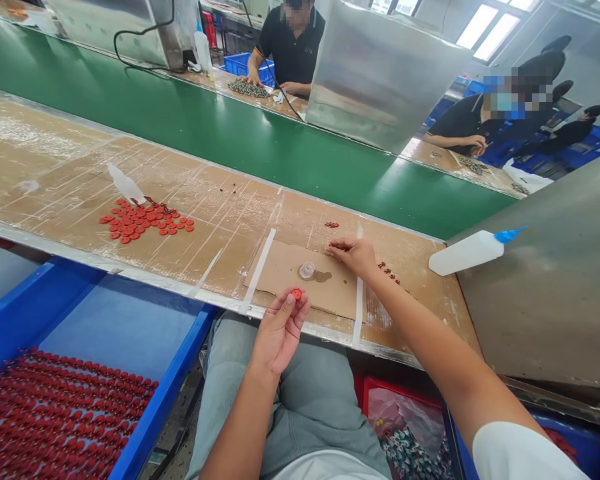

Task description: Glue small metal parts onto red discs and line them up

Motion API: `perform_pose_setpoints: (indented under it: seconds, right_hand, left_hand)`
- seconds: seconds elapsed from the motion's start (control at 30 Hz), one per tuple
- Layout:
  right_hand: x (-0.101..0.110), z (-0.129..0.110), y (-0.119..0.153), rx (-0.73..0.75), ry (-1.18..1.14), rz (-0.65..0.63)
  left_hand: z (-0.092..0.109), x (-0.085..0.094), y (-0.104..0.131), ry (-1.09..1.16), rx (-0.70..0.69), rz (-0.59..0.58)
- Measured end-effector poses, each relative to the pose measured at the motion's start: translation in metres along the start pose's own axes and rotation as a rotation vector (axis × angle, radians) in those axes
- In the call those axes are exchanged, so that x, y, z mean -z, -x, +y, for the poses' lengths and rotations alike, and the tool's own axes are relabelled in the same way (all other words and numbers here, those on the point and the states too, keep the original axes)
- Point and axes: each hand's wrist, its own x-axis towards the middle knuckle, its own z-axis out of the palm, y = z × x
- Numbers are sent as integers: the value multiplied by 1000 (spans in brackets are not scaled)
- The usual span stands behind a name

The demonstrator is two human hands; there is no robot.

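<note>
My left hand (283, 330) pinches a small round red disc (297, 293) between thumb and fingertips, above the front edge of the cardboard sheet. Over the sheet's back right part is my right hand (354, 256), thumb and finger pressed together; whatever sits between them is too small to make out. A small clear cap-like dish (307, 270) rests on the cardboard sheet (273, 267) beside a dark wet stain. Just beyond my right fingertips lies a little group of reddish-brown parts (332, 225). More small copper-brown parts (389, 272) lie in a row under my right forearm.
Loose red discs (147, 220) are heaped on the left, by a white bottle (126, 184). A blue-tipped squeeze bottle (473, 252) lies right. A blue tray (190, 347) holds rows of red parts. Beyond the green belt (220, 137), a person (293, 50) handles small parts.
</note>
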Motion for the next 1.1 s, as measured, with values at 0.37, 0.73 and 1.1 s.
perform_pose_setpoints:
  seconds: [0.37, 0.73, 1.1]
  right_hand:
    - [-9, -20, 25, -22, -171, 231]
    - [-35, -79, 61, 180, -273, 418]
    - [-39, -80, 63, 362, -96, 368]
  left_hand:
    - [1, -1, 1, -17, -20, -24]
    - [1, 0, 0, -1, -25, -25]
    - [-2, 0, -1, -12, -1, -26]
